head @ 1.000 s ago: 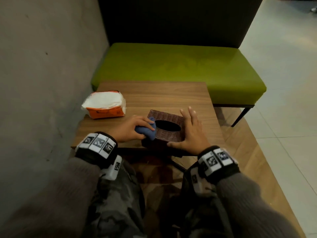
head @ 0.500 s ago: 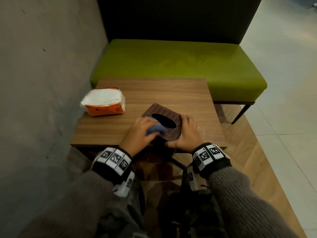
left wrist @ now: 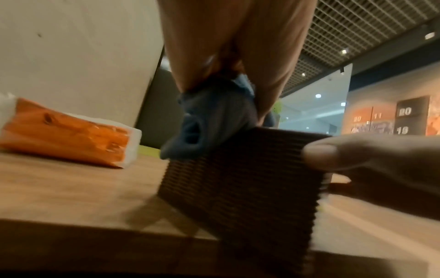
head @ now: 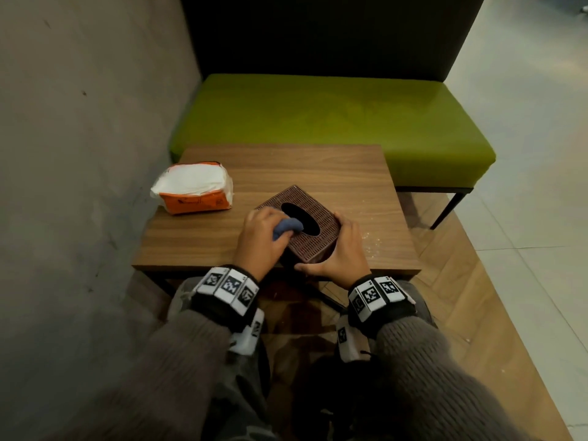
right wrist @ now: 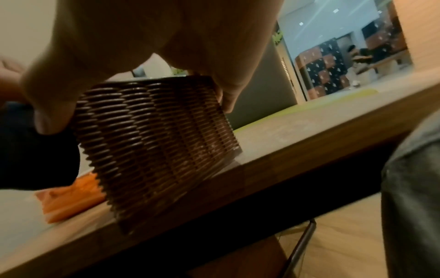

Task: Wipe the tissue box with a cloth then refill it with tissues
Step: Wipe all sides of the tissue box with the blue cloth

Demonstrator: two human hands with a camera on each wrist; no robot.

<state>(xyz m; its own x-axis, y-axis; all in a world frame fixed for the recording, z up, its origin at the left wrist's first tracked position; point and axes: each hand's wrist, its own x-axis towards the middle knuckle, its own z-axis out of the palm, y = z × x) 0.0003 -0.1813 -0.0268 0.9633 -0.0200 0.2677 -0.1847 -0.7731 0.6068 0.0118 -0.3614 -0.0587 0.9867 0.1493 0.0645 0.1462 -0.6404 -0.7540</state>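
Observation:
A brown woven tissue box [head: 313, 229] [left wrist: 240, 180] [right wrist: 154, 143] with an oval top slot stands turned corner-on near the front edge of the wooden table [head: 203, 240]. My left hand [head: 264, 240] grips a bunched blue cloth [head: 288, 226] [left wrist: 209, 120] and presses it on the box's top left edge beside the slot. My right hand [head: 342, 253] [right wrist: 133, 97] holds the box's right side, thumb on the near corner, fingers along the far side. An orange pack of white tissues [head: 195, 187] [left wrist: 64, 135] lies at the table's left.
A grey wall [head: 79, 154] runs close along the left of the table. A green bench [head: 334, 122] with a dark backrest stands right behind it. White crumbs [head: 370, 241] speckle the table right of the box. Wood and tile floor lie to the right.
The box has turned from nearly square-on to corner-on. My left hand with the cloth went from the box's left edge up onto its top. My right hand slid down round the near right corner.

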